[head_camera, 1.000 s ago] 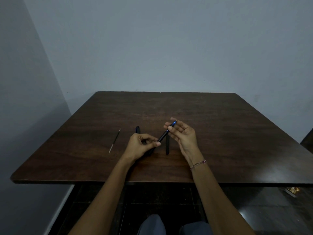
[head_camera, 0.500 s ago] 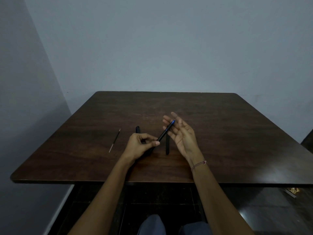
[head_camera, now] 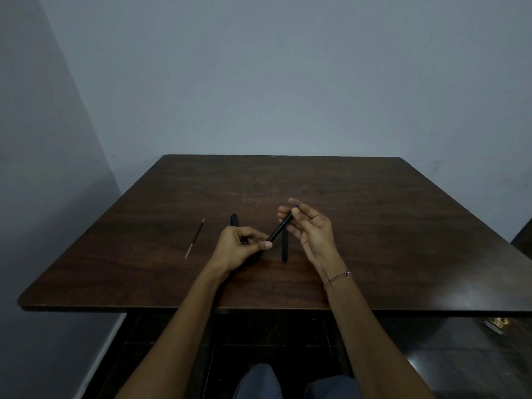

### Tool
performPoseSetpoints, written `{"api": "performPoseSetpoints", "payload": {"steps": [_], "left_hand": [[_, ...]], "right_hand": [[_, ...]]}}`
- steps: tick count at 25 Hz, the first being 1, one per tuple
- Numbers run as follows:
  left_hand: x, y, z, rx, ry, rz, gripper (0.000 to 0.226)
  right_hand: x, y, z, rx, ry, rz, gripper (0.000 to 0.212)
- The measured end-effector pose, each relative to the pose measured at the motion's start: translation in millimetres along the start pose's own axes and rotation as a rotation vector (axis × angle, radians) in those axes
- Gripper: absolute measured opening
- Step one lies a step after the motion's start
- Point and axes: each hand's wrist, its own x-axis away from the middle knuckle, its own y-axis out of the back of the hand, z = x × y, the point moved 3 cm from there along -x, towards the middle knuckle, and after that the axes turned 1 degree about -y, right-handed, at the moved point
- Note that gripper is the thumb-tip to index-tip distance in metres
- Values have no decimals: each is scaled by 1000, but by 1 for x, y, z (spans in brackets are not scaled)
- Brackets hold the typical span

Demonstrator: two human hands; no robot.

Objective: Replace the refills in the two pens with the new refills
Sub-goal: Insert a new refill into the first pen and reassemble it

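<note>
The right hand [head_camera: 312, 230], spread flat half a second ago, has curled its fingertips [head_camera: 294, 201] around the pen [head_camera: 278, 230] tip.

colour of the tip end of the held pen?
Blue, on a black pen; head view, by the right hand fingers.

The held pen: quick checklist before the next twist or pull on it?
1. Left hand grips the held pen at its lower end: ok.
2. Right hand fingertips pinch the blue-tipped upper end: ok.
3. Pen raised above the table: ok.
4. Thin refill lies within reach, left of the hands: ok.
5. Black piece lies right under the held pen and could get knocked: not ok.
6. Refill seated inside the held pen: cannot tell.
</note>
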Motion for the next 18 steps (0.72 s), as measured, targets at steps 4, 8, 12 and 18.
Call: {"api": "performPoseSetpoints", "payload": {"steps": [4,8,12,18], "left_hand": [[1,-1,-1,3,-5,7,13],[1,-2,-2,-21,-2,46,14],[2,0,-4,0,18,13,12],[2,-1,-7,-3,50,6,11]], "right_hand": [[-1,7,0,83,-9,-129,11],[-2,11,-4,251,35,-221,19],[-2,7,-3,81,7,-104,29],[0,1,-3,-109,-106,93,38]]}}
